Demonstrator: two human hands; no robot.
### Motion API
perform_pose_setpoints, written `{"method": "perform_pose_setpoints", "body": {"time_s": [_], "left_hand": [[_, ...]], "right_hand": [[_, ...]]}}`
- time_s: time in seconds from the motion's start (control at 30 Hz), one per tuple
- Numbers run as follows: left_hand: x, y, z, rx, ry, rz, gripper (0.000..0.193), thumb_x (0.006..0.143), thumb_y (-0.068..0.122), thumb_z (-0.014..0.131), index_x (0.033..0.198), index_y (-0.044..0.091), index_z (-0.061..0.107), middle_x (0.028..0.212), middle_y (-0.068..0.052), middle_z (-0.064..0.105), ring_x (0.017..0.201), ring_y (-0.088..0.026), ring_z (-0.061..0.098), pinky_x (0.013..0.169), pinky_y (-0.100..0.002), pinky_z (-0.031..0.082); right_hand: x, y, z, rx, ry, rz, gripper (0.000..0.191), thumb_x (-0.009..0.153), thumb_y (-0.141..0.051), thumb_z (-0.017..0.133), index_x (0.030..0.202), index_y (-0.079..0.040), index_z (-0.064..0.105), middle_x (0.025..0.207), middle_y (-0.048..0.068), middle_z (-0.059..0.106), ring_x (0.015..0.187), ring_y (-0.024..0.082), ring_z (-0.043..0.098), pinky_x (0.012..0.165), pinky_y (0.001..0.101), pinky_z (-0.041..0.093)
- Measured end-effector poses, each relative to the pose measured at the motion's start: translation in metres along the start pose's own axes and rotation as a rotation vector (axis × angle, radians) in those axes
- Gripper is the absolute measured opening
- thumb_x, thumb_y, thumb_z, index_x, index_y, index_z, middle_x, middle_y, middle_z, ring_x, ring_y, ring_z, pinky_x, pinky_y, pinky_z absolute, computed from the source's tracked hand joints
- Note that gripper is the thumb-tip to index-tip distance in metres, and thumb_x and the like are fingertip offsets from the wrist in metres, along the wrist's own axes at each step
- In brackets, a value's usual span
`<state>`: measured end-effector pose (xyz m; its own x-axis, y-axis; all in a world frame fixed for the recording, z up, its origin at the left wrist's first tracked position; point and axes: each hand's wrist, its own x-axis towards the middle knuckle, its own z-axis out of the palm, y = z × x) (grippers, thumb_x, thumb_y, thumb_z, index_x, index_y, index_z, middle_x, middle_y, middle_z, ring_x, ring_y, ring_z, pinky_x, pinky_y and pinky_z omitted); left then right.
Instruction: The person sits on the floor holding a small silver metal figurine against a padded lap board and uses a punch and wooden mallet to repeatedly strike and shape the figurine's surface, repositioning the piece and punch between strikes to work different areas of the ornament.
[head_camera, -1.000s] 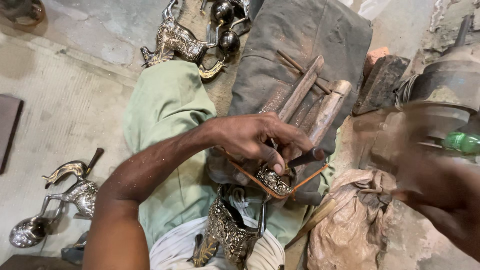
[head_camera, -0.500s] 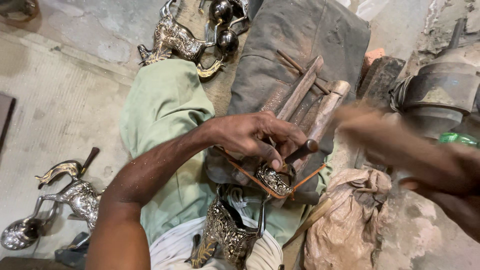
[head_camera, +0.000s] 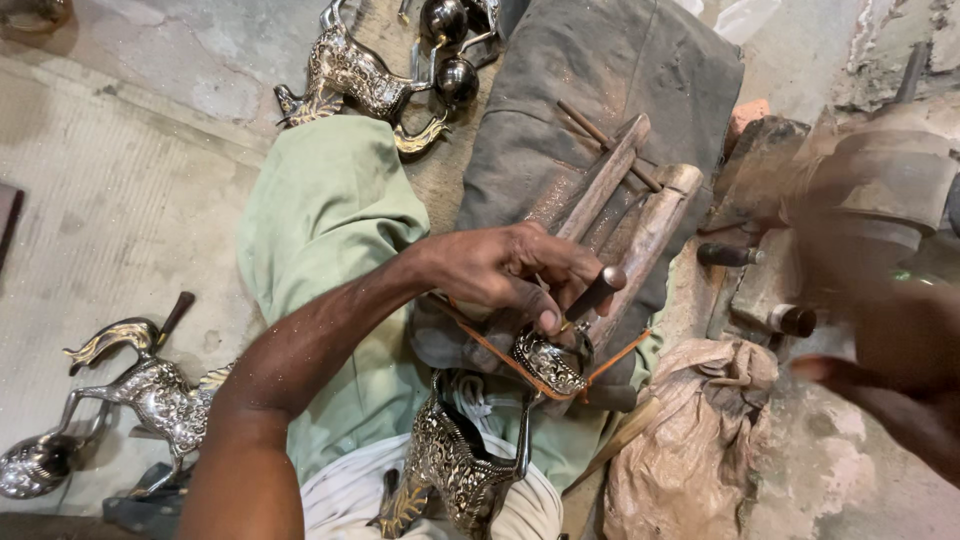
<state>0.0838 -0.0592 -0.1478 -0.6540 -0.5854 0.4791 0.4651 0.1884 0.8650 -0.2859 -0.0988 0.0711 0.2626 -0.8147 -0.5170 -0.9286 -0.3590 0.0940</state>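
Observation:
My left hand (head_camera: 510, 275) is shut on a short dark metal punch (head_camera: 597, 290). The punch's lower end rests on an ornate silver-and-gold metal piece (head_camera: 548, 362), which is part of a horse figurine (head_camera: 455, 465) lying across my lap. An orange cord (head_camera: 480, 345) runs under the hand, around that piece. The piece leans on wooden bars (head_camera: 620, 215) laid over a grey cloth (head_camera: 600, 80). My right hand (head_camera: 900, 350) is at the right edge and heavily blurred by motion, with a dark smear rising above it. Its grip is unreadable.
A finished silver horse (head_camera: 140, 390) stands on the floor at the left. Another horse (head_camera: 350, 70) and two dark balls (head_camera: 455, 75) lie at the top. A crumpled sack (head_camera: 690, 450), loose handled tools (head_camera: 790, 320) and a heavy metal block (head_camera: 890, 180) crowd the right.
The blurred right hand has swung from the far right toward the middle and is now back lower at the right edge. The left hand and punch have stayed on the ornate piece.

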Motion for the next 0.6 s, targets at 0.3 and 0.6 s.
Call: {"method": "perform_pose_setpoints", "body": {"time_s": [0.3, 0.6], "left_hand": [[-0.006, -0.007, 0.0, -0.175, 0.056, -0.152, 0.061, 0.089, 0.013, 0.081, 0.142, 0.001, 0.055, 0.098, -0.004, 0.072, 0.091, -0.013, 0.07, 0.086, -0.034, 0.06], [-0.013, -0.015, -0.001, -0.277, 0.063, -0.164, 0.053, 0.092, 0.006, 0.079, 0.139, -0.001, 0.057, 0.1, -0.007, 0.071, 0.094, -0.015, 0.069, 0.085, -0.034, 0.059]], "right_hand": [[0.007, -0.018, -0.017, -0.029, 0.039, -0.072, 0.059, 0.071, -0.034, 0.089, 0.119, -0.008, 0.065, 0.104, 0.011, 0.078, 0.089, 0.017, 0.076, 0.081, 0.0331, 0.062], [0.011, -0.029, -0.03, -0.017, 0.137, -0.187, 0.058, 0.073, -0.023, 0.088, 0.119, -0.003, 0.06, 0.097, 0.015, 0.073, 0.085, 0.021, 0.073, 0.073, 0.0367, 0.061]]}}
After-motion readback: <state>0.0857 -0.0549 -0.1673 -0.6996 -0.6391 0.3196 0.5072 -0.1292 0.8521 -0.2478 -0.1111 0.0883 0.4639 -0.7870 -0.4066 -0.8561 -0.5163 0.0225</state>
